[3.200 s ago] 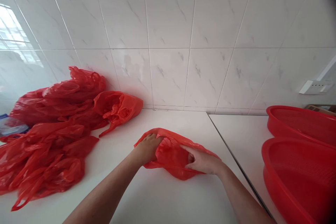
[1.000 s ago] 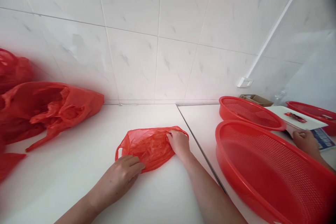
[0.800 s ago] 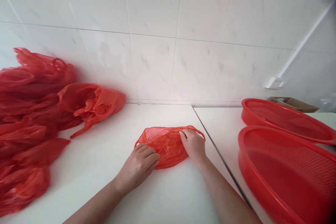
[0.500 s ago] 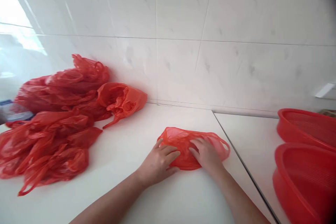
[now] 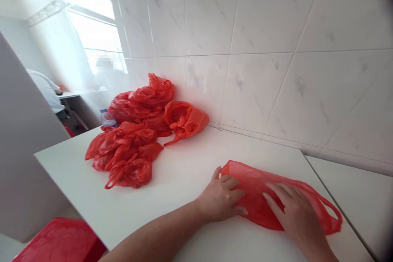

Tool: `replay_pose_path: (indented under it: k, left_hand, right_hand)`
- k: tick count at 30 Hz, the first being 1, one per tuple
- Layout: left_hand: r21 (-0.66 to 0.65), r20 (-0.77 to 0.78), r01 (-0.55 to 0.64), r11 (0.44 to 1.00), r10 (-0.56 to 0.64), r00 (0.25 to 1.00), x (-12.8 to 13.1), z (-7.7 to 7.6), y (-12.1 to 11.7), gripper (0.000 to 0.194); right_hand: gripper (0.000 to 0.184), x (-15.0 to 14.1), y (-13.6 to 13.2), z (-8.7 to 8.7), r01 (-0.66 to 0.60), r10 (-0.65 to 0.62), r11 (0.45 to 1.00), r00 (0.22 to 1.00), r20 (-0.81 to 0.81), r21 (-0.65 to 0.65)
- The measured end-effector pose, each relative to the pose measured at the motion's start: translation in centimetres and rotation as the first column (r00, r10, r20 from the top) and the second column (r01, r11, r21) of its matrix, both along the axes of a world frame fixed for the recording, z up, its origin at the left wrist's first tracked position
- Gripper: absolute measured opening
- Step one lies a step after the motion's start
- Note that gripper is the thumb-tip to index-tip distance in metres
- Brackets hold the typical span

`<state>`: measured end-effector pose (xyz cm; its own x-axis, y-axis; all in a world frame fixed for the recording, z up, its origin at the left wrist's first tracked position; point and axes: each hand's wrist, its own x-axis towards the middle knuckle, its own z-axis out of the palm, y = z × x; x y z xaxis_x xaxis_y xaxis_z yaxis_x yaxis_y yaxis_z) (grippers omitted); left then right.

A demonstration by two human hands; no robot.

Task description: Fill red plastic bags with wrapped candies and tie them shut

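Note:
A thin red plastic bag (image 5: 260,208) lies spread on the white table (image 5: 187,180), its loop handle toward the right near the seam between two tabletops. My left hand (image 5: 222,198) rests on the bag's left end with fingers spread. Over its middle right lies my right hand (image 5: 291,208), fingers stretched out across the plastic. Whether the fingertips pinch any of the film I cannot make out.
Crumpled red plastic bags (image 5: 125,151) are heaped at the table's left, with another bag (image 5: 186,120) by the tiled wall. A clear bottle (image 5: 107,118) stands behind them. A red container (image 5: 59,241) sits below the table's left edge. Beyond is a person in white (image 5: 46,88).
The view has swung left, so the red basins on the right have left the picture. The bag under my hands is now flatter and stretched longer to the right.

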<state>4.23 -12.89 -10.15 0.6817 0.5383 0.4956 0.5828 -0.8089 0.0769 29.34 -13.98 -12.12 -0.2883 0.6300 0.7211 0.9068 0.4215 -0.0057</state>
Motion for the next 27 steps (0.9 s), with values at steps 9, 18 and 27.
replay_pose_path:
  k: [9, 18, 27]
  left_hand:
    - [-0.039, -0.023, -0.079, 0.996, 0.078, 0.997, -0.3, -0.7, 0.5, 0.025]
    - [-0.037, -0.003, -0.137, 0.99, 0.137, 0.991, -0.4, -0.7, 0.1, 0.035]
    - [-0.096, 0.137, -0.195, 0.976, 0.207, 0.969, -0.4, -0.7, 0.5, 0.047]
  right_hand:
    - [0.038, -3.7, 0.1, -2.5, -0.133, 0.137, 0.99, 0.982, 0.132, -0.039]
    - [0.042, -2.8, 0.6, -2.4, -0.182, 0.164, 0.977, 0.974, 0.155, 0.108]
    - [0.03, -5.6, -1.2, -0.5, -0.309, 0.293, 0.931, 0.95, 0.108, 0.194]
